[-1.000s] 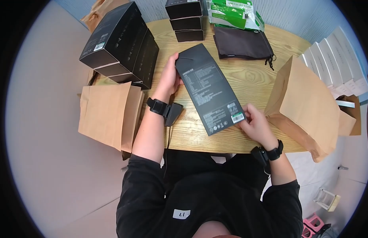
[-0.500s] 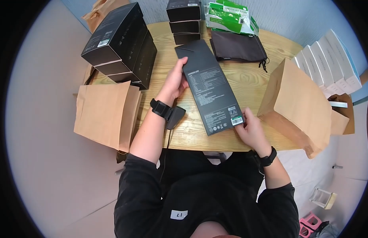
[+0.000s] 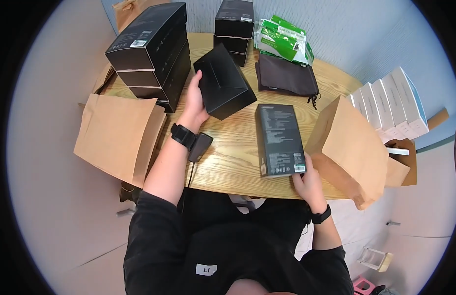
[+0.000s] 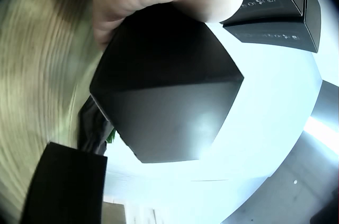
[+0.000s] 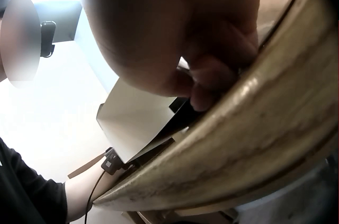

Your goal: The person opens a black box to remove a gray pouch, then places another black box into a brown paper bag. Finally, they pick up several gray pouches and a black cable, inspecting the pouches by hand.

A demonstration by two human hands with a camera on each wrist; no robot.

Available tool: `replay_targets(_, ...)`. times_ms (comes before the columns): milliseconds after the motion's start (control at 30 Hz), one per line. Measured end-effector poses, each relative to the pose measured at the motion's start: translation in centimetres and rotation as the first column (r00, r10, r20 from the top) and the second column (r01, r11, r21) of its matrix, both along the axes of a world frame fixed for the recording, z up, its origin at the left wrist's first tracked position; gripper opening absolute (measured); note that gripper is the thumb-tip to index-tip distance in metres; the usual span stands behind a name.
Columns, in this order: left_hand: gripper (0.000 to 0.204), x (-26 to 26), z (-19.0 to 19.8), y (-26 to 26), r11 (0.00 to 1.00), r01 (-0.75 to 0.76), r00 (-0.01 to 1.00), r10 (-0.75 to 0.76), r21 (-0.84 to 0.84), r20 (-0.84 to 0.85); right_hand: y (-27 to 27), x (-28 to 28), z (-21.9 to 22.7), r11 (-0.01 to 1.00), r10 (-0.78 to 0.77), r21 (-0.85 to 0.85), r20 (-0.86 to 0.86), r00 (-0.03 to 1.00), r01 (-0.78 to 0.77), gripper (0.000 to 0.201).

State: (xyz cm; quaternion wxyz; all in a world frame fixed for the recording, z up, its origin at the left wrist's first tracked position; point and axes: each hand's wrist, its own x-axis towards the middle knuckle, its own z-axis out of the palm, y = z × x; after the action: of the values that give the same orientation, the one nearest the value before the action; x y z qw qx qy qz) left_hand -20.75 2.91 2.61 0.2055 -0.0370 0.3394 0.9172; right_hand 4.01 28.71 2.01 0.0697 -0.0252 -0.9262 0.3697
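Observation:
My left hand [image 3: 193,103] grips a plain black box [image 3: 223,83] by its left side, thumb along the edge, tilted above the table. In the left wrist view this black box [image 4: 164,113] fills the middle, the hand across its top. To its right, apart from it, is a dark box sleeve [image 3: 279,137] with printed text and a green-and-white label. My right hand [image 3: 310,186] holds the sleeve at its near right corner. In the right wrist view the fingers [image 5: 206,83] curl close to the table edge, partly in shadow.
Stacked black boxes [image 3: 149,44] stand back left, with another stack [image 3: 234,22] behind. Green packets [image 3: 284,39] and a dark drawstring pouch [image 3: 287,76] lie at the back. Paper bags stand left [image 3: 115,135] and right [image 3: 353,150]; white boxes [image 3: 390,103] line the right edge.
The plain black box has come out of the printed sleeve. My left hand moved away to the left with the box, tilting it, while my right hand kept the sleeve near the front edge.

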Motion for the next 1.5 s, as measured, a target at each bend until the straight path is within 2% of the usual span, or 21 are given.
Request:
replay_targets(100, 0.049, 0.3, -0.4, 0.6, 0.996, 0.091, 0.996, -0.091, 0.022, 0.002, -1.2, -1.0, 0.0, 0.982, -0.185, 0.032, 0.046, 0.982, 0.184, 0.054)
replay_targets(200, 0.045, 1.1, -0.2, 1.1, 0.989, 0.146, 0.989, -0.146, -0.013, 0.029, -3.1, -1.4, 2.2, 0.98, -0.197, 0.015, 0.126, 0.972, 0.197, 0.06)
replay_targets(267, 0.044, 0.8, -0.8, 1.3, 0.985, 0.164, 0.985, -0.161, -0.052, 0.06, -3.0, -1.0, 2.0, 0.986, -0.167, 0.019, 0.045, 0.985, 0.166, 0.064)
replay_targets(333, 0.044, 0.0, -3.4, 1.8, 0.951, 0.266, 0.959, -0.277, 0.158, 0.058, -3.2, -0.5, 3.9, 0.984, -0.179, 0.003, -0.006, 0.984, 0.179, 0.058)
replay_targets(400, 0.048, 1.0, -2.2, 2.3, 0.942, 0.297, 0.952, -0.305, 0.159, 0.025, -3.3, -0.4, 4.9, 0.991, -0.132, -0.013, -0.066, 0.989, 0.131, 0.049)
replay_targets(467, 0.056, 2.8, -0.1, 2.8, 0.861, 0.438, 0.898, -0.433, 0.258, -0.079, -4.2, -0.7, 5.3, 0.94, 0.058, -0.33, -0.084, 0.995, -0.083, 0.039)
replay_targets(500, 0.056, 3.0, -0.7, 3.3, 0.859, 0.443, 0.895, -0.439, 0.257, -0.076, -5.2, -1.1, 5.6, 0.809, 0.138, -0.583, 0.062, 0.989, -0.077, 0.043)
replay_targets(533, 0.064, 2.9, -1.6, 3.7, 0.808, 0.438, 0.892, -0.447, 0.394, -0.075, -6.4, -1.6, 5.5, 0.807, 0.138, -0.585, 0.059, 0.989, -0.077, 0.043)
replay_targets(600, 0.072, 3.0, -1.9, 3.9, 0.748, 0.419, 0.891, -0.447, 0.515, -0.078, -8.7, -2.9, 5.2, 0.277, 0.345, -0.955, -0.001, 0.938, -0.103, 0.047)
replay_targets(633, 0.079, 3.2, -1.8, 3.9, 0.768, 0.429, 0.895, -0.434, 0.476, -0.106, -9.2, -3.5, 5.0, 0.27, 0.351, -0.957, -0.007, 0.936, -0.109, 0.047)
replay_targets(700, 0.093, 3.4, -1.3, 3.7, 0.801, 0.442, 0.896, -0.418, 0.404, -0.151, -9.9, -4.8, 4.6, -0.028, 0.457, -0.972, 0.195, 0.868, 0.233, 0.053)
replay_targets(800, 0.085, 4.3, -0.6, 3.6, 0.869, 0.413, 0.911, -0.398, 0.272, -0.112, -10.4, -6.8, 4.1, -0.099, 0.485, -0.952, 0.209, 0.849, 0.29, 0.05)
replay_targets(867, 0.081, 5.4, 0.0, 3.4, 0.898, 0.4, 0.916, -0.384, 0.184, -0.117, -10.8, -7.1, 2.4, -0.067, 0.47, -0.961, 0.207, 0.858, 0.268, 0.045)
replay_targets(933, 0.059, 6.3, 0.6, 3.2, 0.881, 0.462, 0.858, -0.415, 0.103, -0.304, -10.6, -7.3, 1.3, -0.037, 0.456, -0.968, 0.204, 0.867, 0.247, 0.042)
replay_targets(1000, 0.061, 5.3, -0.4, 3.1, 0.865, 0.49, 0.835, -0.43, 0.106, -0.342, -10.1, -7.4, 0.7, -0.055, 0.52, -0.976, 0.154, 0.84, 0.212, 0.04)
replay_targets(1033, 0.058, 4.0, -1.9, 3.4, 0.726, 0.619, 0.778, -0.514, 0.301, -0.361, -9.9, -7.4, 0.6, -0.054, 0.519, -0.975, 0.158, 0.84, 0.216, 0.04)
replay_targets(1100, 0.059, 3.9, -1.5, 3.4, 0.828, 0.532, 0.836, -0.482, 0.176, -0.262, -9.5, -7.2, 0.3, -0.159, 0.551, -0.971, 0.062, 0.832, 0.177, 0.04)
replay_targets(1200, 0.062, 2.2, -0.9, 2.7, 0.959, 0.282, 0.95, -0.277, 0.014, -0.147, -9.2, -6.7, 0.4, -0.151, 0.533, -0.964, 0.107, 0.839, 0.219, 0.039)
replay_targets(1333, 0.058, 0.4, -0.1, 0.8, 0.976, 0.202, 0.945, -0.217, -0.085, -0.244, -8.6, -5.7, 0.2, 0.009, 0.492, -0.966, 0.23, 0.84, 0.259, 0.037)
replay_targets(1400, 0.055, 0.2, -0.3, 0.5, 0.913, 0.164, 0.888, -0.302, -0.373, -0.348, -8.4, -5.3, 0.2, 0.045, 0.468, -0.953, 0.284, 0.837, 0.299, 0.038)
replay_targets(1500, 0.049, 0.0, -0.4, 0.2, 0.815, 0.11, 0.842, -0.38, -0.569, -0.382, -8.3, -4.9, 1.1, 0.111, 0.416, -0.935, 0.352, 0.838, 0.337, 0.041)
